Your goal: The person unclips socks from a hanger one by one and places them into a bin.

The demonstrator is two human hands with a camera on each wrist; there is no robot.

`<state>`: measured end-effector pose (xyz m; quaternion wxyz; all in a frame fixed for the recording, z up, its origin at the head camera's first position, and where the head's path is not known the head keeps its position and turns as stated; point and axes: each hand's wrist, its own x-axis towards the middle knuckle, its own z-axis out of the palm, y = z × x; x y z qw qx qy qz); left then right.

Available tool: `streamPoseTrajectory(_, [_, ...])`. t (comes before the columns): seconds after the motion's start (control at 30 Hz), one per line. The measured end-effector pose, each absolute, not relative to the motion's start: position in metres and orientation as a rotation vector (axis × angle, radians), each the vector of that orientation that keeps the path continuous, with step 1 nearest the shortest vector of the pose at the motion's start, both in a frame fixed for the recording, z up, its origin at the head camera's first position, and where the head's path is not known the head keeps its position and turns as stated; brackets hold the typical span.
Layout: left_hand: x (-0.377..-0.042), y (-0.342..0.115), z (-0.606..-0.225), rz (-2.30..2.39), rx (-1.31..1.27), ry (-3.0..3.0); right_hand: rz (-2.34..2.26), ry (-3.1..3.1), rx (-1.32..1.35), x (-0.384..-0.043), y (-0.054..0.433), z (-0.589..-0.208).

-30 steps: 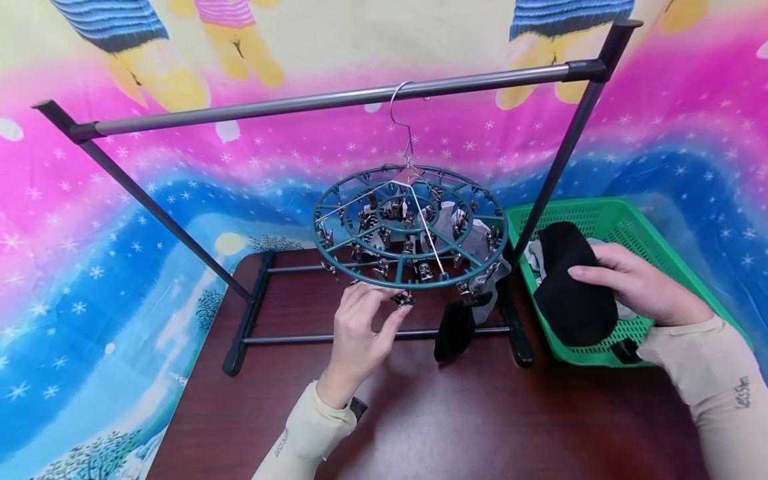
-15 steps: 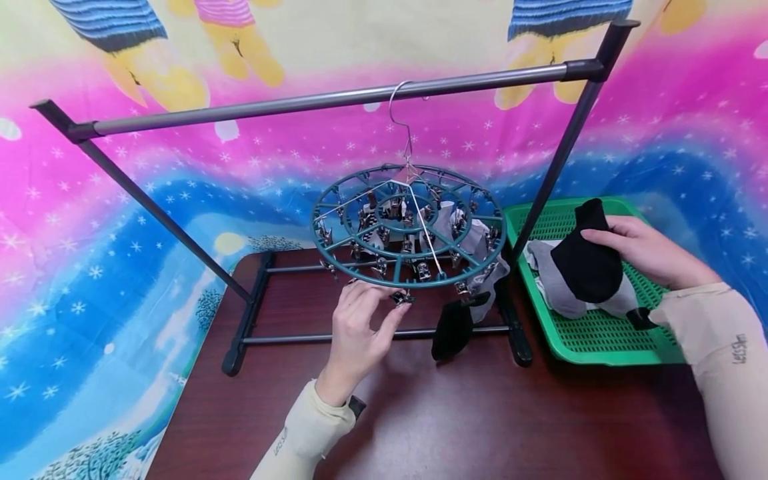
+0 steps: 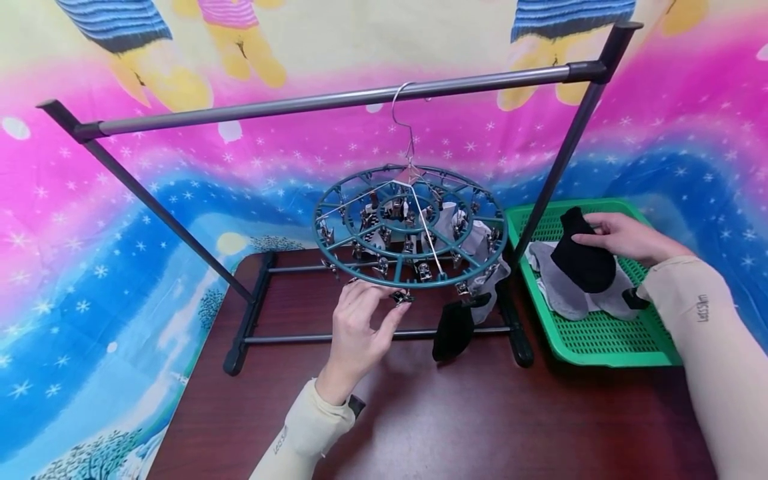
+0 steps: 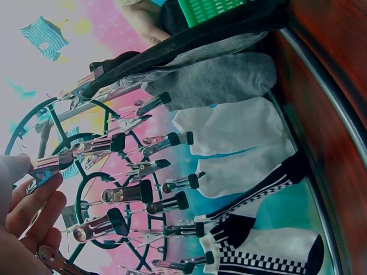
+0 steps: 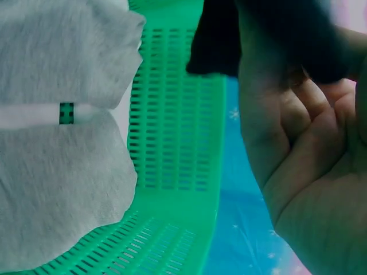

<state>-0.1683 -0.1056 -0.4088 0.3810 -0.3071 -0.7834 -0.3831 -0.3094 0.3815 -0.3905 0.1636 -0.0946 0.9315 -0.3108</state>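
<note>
In the head view my left hand pinches a metal clip at the front rim of a round green drying hanger. The left wrist view shows this clip between thumb and fingers. My right hand grips a black sock over the green basket. Grey socks lie in the basket below it. From the hanger's clips hang another black sock, grey socks, white socks and checkered socks.
The hanger's hook sits on the metal bar of a rack standing on the dark wood table. Its right post rises between hanger and basket. A patterned cloth stands behind everything.
My right hand has lifted the black sock away from the basket's front and back over the grey socks, uncovering them. The left hand stays on its clip.
</note>
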Motion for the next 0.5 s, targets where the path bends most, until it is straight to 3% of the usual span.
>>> streamPoseTrajectory(0.5, [-0.169, -0.106, -0.409, -0.966, -0.780, -1.987, -0.736, 2.564, -0.423, -0.338, 0.363, -0.407])
